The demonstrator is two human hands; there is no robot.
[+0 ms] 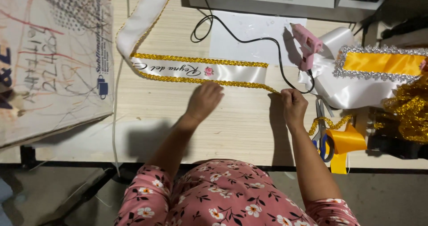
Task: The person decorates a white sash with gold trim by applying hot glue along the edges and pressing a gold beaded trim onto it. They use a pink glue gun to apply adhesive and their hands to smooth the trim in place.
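A white satin sash edged with gold braid (200,70) is laid flat on the pale wooden bench (240,123). Its lower gold edge is pressed by the left hand (204,99), fingers flat, while the loose braid end is pinched in the closed right hand (292,103), near a pink glue gun (306,42).

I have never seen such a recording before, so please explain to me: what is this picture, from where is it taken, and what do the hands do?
There is no machine here. A camera worn on a person's head looks down at a wooden table. The left hand presses flat on the lower edge of a white sash with gold braid trim. The right hand pinches the loose end of that braid. Nearby lie a pink glue gun with a black cord, scissors, orange ribbon and a second sash with silver trim.
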